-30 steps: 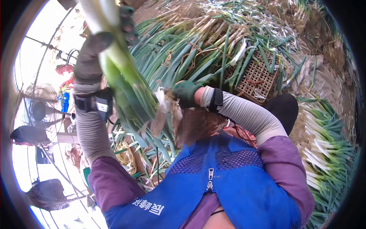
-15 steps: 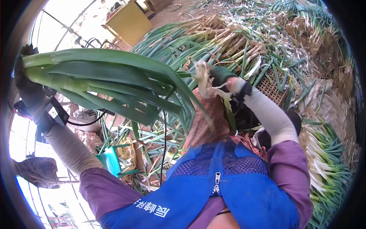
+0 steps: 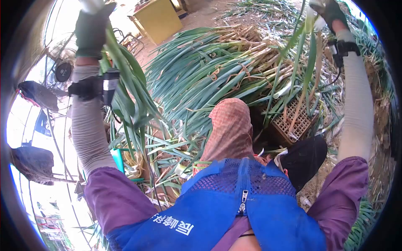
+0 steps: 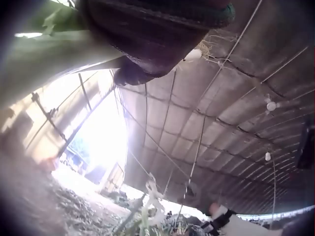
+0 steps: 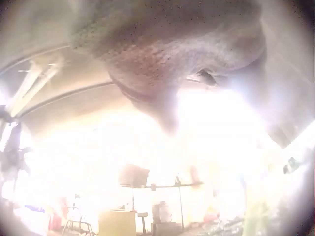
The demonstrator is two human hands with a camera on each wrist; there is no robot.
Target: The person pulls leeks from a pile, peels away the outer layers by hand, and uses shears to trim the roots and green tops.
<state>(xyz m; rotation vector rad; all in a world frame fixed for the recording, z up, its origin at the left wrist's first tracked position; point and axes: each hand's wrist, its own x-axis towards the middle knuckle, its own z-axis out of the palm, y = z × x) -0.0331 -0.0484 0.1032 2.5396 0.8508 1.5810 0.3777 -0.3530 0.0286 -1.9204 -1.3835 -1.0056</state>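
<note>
With curled fingers, the left hand (image 3: 90,33) grips green onions (image 3: 130,83), the right hand (image 3: 333,14) loose leaves (image 3: 311,58), apparently stripped; the heap (image 3: 209,69) looks untrimmed.

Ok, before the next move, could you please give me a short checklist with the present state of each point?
1. Left hand grips the leeks: ok.
2. Right hand free of loose leaves: cannot tell; they hang beside its fingers.
3. Hands well apart: ok.
4. Held leeks fully peeled: cannot tell, partly out of view.
5. Crate free of leaves: not ok.
</note>
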